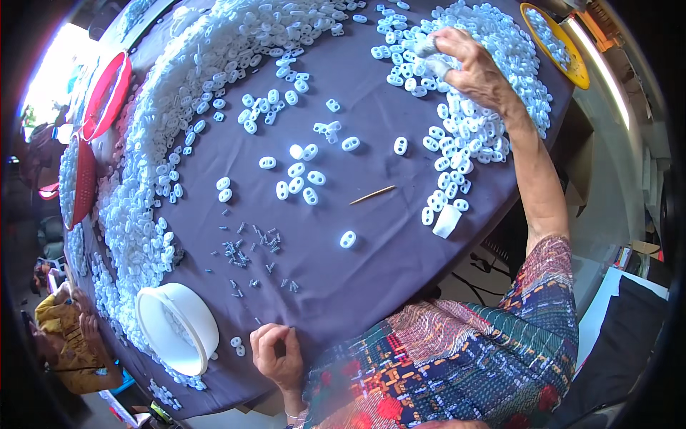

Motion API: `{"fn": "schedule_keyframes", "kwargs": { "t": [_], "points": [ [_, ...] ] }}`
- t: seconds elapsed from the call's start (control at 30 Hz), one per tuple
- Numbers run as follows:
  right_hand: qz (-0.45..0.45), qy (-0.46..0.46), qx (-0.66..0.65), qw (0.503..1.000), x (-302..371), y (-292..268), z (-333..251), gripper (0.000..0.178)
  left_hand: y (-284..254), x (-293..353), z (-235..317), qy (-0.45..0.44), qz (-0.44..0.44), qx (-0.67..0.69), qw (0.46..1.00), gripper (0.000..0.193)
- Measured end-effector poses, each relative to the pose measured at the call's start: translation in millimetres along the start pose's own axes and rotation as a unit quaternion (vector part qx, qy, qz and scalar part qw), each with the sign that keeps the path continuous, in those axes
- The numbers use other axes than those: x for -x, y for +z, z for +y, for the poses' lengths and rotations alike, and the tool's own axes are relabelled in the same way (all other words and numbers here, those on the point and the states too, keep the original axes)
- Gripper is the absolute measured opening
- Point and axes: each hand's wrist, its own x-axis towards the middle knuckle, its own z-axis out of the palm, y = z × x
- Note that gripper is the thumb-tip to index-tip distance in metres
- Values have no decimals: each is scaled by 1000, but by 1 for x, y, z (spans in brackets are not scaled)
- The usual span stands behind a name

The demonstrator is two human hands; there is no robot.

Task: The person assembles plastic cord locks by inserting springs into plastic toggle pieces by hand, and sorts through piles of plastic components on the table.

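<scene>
My right hand (473, 70) reaches over the right-hand heap of small white oval two-hole pieces (486, 136). Pale covers wrap its thumb and a fingertip, which are apart with nothing visible between them. Near the table's front edge, my left hand (279, 355) is curled, thumb against fingers; whatever it may hold is hidden. Just beyond it lie small grey metal pins (236, 254), scattered loosely. Several white two-hole pieces (296, 169) sit singly and in little groups mid-table. A thin pointed wooden stick (372, 194) lies to their right.
A white tub (179, 329) leans on its side at the left front. A long bank of white pieces (143, 179) curves along the left and back. Red baskets (80, 182) stand beyond it; a yellow tray (572, 68) is far right. Another person's hand (87, 327) shows at left.
</scene>
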Motion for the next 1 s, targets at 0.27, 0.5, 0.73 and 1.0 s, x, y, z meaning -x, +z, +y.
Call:
{"fn": "schedule_keyframes", "kwargs": {
  "t": [0.27, 0.5, 0.73, 1.0],
  "points": [
    [-112, 8, -52, 992, 11, -4, -7, 19, -3, 3, 0, -26, -5, -4, 1000, 14],
    [-61, -2, -48, 997, -23, 5, -23, 16, -2, 1, -1, -21, -9, -5, 1000, 14],
    [-129, -16, 4, 992, -12, 6, -25, 17, -3, 2, -1, -24, -8, 6, 1000, 15],
    [-88, 66, -6, 994, -20, 7, -18, 19, -2, 0, -1, -25, -8, 16, 1000, 16]
  ]
}}
